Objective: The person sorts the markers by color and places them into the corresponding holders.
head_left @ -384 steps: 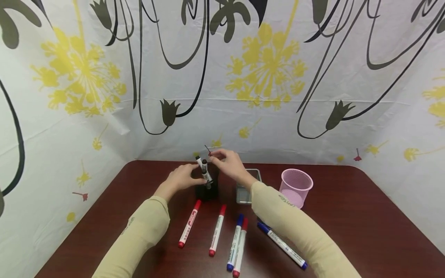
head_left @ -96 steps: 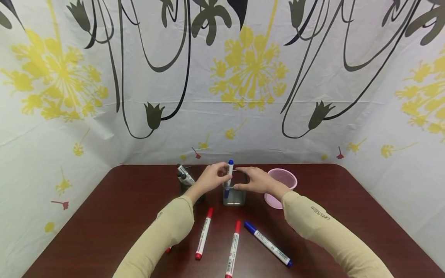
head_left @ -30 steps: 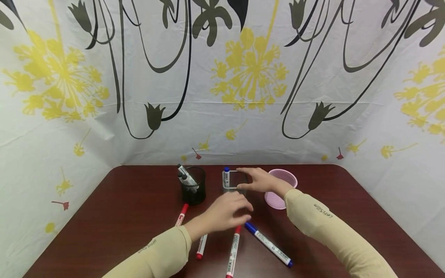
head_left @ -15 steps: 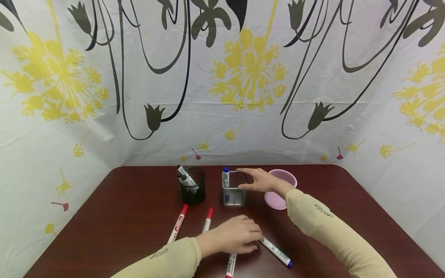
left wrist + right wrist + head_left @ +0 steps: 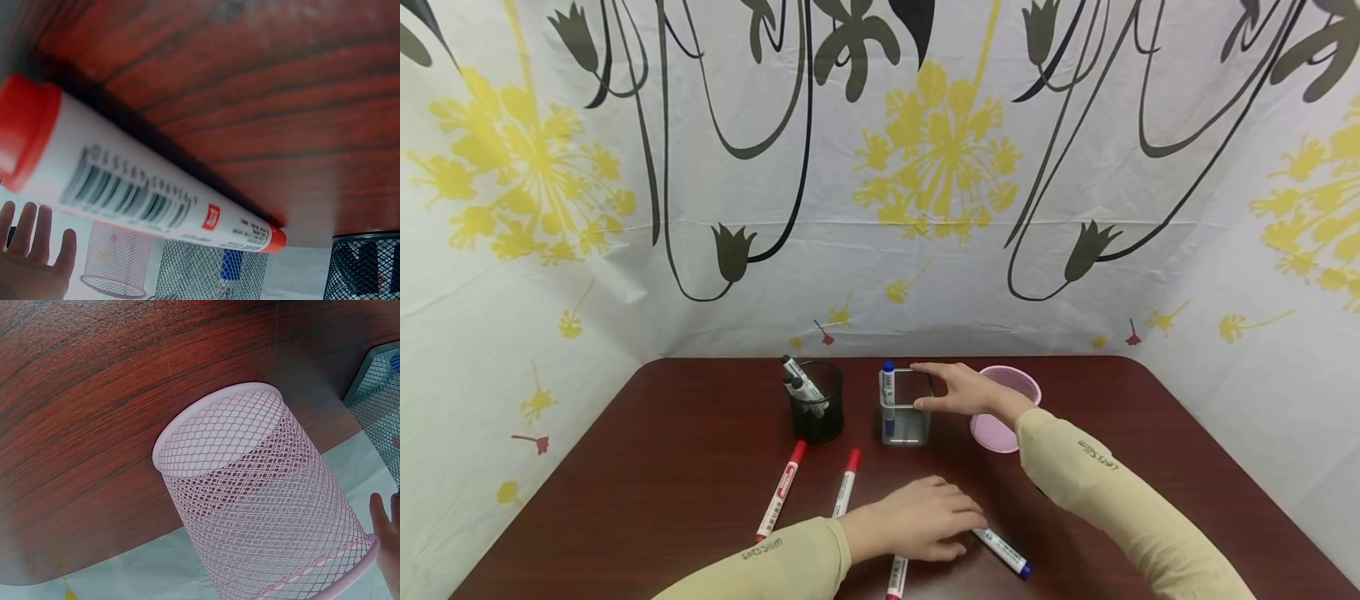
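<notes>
The grip of the left hand (image 5: 919, 521) curves over one end of a blue-capped marker (image 5: 1002, 554) lying aslant on the table (image 5: 700, 433); whether its fingers pinch the barrel or only touch it, I cannot tell. For a clean lift, a hold nearer mid-barrel would probably balance better and keep clear of the red-capped marker (image 5: 897, 577) under the hand. The right hand (image 5: 958, 389), thumb and fingers spread, is at the rim of the grey mesh pen holder (image 5: 913, 429); light steadying there should suffice. The hand hides the blue-capped marker's upper end. The left wrist view shows no left fingers; the right wrist view is mostly pink mesh cup (image 5: 262, 512), the right hand cut off.
</notes>
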The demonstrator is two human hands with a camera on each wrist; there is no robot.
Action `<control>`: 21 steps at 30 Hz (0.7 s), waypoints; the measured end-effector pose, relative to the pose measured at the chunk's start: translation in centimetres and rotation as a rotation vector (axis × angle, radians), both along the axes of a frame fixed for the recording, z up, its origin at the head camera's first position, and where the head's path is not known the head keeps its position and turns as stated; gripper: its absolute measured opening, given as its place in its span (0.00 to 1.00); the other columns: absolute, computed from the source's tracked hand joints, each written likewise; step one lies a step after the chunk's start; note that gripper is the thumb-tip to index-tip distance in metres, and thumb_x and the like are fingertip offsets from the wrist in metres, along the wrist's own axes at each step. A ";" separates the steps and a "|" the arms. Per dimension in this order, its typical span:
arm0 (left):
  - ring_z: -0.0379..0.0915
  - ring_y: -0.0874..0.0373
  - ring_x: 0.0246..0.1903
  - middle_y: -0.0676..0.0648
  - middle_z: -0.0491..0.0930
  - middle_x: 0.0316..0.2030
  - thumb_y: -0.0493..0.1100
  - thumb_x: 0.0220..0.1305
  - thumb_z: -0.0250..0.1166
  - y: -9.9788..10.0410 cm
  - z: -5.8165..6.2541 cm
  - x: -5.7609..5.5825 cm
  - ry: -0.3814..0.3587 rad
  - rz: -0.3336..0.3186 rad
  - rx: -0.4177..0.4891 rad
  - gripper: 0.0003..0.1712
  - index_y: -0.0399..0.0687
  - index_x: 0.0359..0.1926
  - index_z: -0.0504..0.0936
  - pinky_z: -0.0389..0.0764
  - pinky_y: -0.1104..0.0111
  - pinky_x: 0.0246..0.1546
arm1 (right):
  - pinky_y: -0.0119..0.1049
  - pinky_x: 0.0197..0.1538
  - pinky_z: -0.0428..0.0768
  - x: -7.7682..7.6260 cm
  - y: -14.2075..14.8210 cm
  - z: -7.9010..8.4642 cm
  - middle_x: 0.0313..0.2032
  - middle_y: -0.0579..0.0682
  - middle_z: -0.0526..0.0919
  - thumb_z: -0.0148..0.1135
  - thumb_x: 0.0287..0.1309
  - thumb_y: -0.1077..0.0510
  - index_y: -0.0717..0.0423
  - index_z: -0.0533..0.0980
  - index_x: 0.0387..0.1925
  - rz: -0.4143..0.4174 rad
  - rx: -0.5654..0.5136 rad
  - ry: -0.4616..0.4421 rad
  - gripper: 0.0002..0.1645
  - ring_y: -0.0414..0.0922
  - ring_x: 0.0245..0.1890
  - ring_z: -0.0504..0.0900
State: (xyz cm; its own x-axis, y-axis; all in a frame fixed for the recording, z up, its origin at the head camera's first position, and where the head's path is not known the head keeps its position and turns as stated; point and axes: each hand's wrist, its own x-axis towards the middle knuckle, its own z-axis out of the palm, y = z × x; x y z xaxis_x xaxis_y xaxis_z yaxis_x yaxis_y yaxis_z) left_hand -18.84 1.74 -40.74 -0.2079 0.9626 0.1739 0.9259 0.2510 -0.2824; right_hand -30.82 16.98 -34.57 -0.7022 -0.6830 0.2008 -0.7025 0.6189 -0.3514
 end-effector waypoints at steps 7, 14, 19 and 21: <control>0.65 0.68 0.43 0.62 0.72 0.43 0.56 0.56 0.57 0.2 -0.4 0.0 0.063 -0.002 0.004 0.21 0.60 0.51 0.73 0.62 0.73 0.47 | 0.43 0.51 0.67 0.0 0.0 0.0 0.53 0.56 0.71 0.60 0.49 0.42 0.58 0.64 0.59 -0.001 0.000 -0.007 0.40 0.49 0.51 0.70; 0.66 0.66 0.38 0.63 0.73 0.37 0.57 0.53 0.59 0.5 -0.7 0.1 0.165 -0.006 0.034 0.20 0.62 0.48 0.73 0.62 0.69 0.47 | 0.44 0.51 0.67 -0.1 0.0 0.0 0.53 0.55 0.70 0.60 0.49 0.41 0.58 0.64 0.59 -0.008 0.001 -0.013 0.40 0.49 0.51 0.70; 0.66 0.66 0.35 0.62 0.71 0.33 0.56 0.53 0.59 0.8 -1.0 0.1 0.182 -0.027 0.050 0.16 0.63 0.45 0.76 0.62 0.70 0.45 | 0.43 0.51 0.67 -0.1 0.0 0.0 0.53 0.55 0.71 0.60 0.48 0.42 0.59 0.64 0.59 -0.004 0.002 -0.003 0.40 0.48 0.49 0.71; 0.66 0.66 0.34 0.62 0.71 0.32 0.56 0.54 0.58 0.8 -1.2 0.1 0.194 -0.037 0.042 0.14 0.65 0.42 0.77 0.63 0.70 0.43 | 0.43 0.50 0.67 -0.1 0.0 0.0 0.53 0.55 0.71 0.60 0.48 0.41 0.59 0.64 0.59 -0.003 0.004 -0.002 0.40 0.47 0.48 0.71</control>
State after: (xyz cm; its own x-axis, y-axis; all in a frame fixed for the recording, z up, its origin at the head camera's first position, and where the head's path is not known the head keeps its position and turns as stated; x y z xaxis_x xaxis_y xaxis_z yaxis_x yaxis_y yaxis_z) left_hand -18.75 2.59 -41.89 -0.1312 0.9601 0.2470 0.8637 0.2330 -0.4469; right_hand -30.91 16.96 -34.55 -0.7045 -0.6819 0.1970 -0.7001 0.6221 -0.3505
